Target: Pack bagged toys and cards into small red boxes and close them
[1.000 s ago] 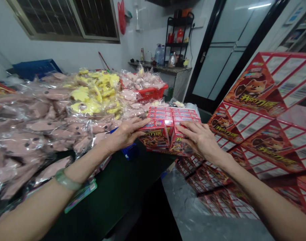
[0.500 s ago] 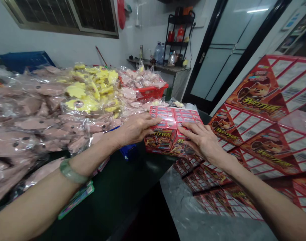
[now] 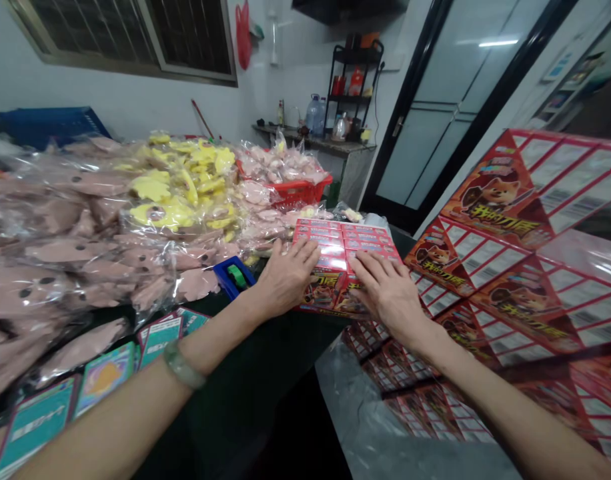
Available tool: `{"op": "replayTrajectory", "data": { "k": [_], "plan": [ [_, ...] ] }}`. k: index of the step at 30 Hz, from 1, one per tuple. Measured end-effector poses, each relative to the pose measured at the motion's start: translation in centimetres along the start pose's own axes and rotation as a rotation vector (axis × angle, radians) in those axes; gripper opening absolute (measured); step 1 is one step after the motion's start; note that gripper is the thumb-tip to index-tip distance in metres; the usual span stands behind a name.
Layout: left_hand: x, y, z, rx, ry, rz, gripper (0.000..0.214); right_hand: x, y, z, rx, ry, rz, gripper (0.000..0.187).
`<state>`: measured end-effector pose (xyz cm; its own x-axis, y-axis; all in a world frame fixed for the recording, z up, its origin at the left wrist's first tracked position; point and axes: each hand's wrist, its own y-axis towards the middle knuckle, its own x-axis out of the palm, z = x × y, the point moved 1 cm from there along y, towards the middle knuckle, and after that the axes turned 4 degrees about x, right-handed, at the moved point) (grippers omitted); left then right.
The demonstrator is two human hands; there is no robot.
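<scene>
A block of several small red boxes (image 3: 345, 243) with a cartoon dog print stands on the dark green table (image 3: 245, 393). My left hand (image 3: 285, 277) lies flat on the near left boxes, fingers stretched out and spread. My right hand (image 3: 385, 290) lies flat on the near right boxes, fingers also stretched out. Both palms press down on the box tops; neither hand wraps around a box.
Piles of pink and yellow toys in clear bags (image 3: 110, 220) fill the table's left. A blue tape dispenser (image 3: 234, 277) and teal cards (image 3: 105, 373) lie nearby. A red basket (image 3: 300, 190) sits behind. Large red display cartons (image 3: 525, 267) are stacked at right.
Both hands slid from gripping the front boxes' sides to lying flat on top of them. The view dropped, so the teal cards and the tape dispenser came into sight.
</scene>
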<state>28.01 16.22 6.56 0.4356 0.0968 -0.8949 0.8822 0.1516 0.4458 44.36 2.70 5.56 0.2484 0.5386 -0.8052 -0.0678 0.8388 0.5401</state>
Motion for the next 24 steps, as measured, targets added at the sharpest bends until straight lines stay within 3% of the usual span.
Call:
{"op": "replayTrajectory", "data": {
  "k": [4, 7, 9, 11, 15, 18, 20, 21, 23, 24],
  "plan": [
    [-0.1, -0.6, -0.6, -0.015, -0.124, 0.043, 0.042, -0.2, -0.2, -0.1, 0.035, 0.026, -0.024, 0.049],
    [-1.5, -0.2, -1.5, -0.036, -0.139, 0.093, 0.054, -1.6, 0.5, 1.8, 0.017, 0.181, -0.041, 0.065],
    [-2.1, 0.6, -1.9, -0.101, -0.193, 0.114, 0.063, -2.2, 1.3, 3.0, 0.077, 0.226, -0.012, 0.071],
    [-2.0, 1.5, -2.0, -0.136, -0.283, 0.069, 0.057, -2.0, 2.2, 3.4, 0.141, 0.186, -0.044, 0.069],
    [-0.7, 2.5, -2.0, -0.139, -0.439, -0.029, 0.039, 0.1, 3.3, 2.3, 0.108, 0.097, -0.219, 0.059],
    [-0.4, 2.4, -2.8, -0.198, -0.563, 0.007, 0.041, 0.4, 2.3, 1.6, 0.137, 0.15, -0.089, 0.055],
    [-0.4, 2.4, -3.8, -0.285, -0.656, 0.068, 0.052, 0.2, 0.4, 1.4, 0.294, 0.253, 0.147, 0.057],
    [-0.3, 2.6, -4.3, -0.344, -0.707, 0.104, 0.059, 0.3, -0.9, 1.3, 0.438, 0.334, 0.286, 0.062],
    [0.1, 3.4, -5.4, -0.466, -0.813, 0.164, 0.07, 1.4, -3.8, 0.5, 0.844, 0.619, 0.524, 0.079],
    [0.4, 4.0, -5.8, -0.52, -0.867, 0.181, 0.073, 2.5, -5.1, -0.2, 1.062, 0.848, 0.566, 0.083]
  ]
}}
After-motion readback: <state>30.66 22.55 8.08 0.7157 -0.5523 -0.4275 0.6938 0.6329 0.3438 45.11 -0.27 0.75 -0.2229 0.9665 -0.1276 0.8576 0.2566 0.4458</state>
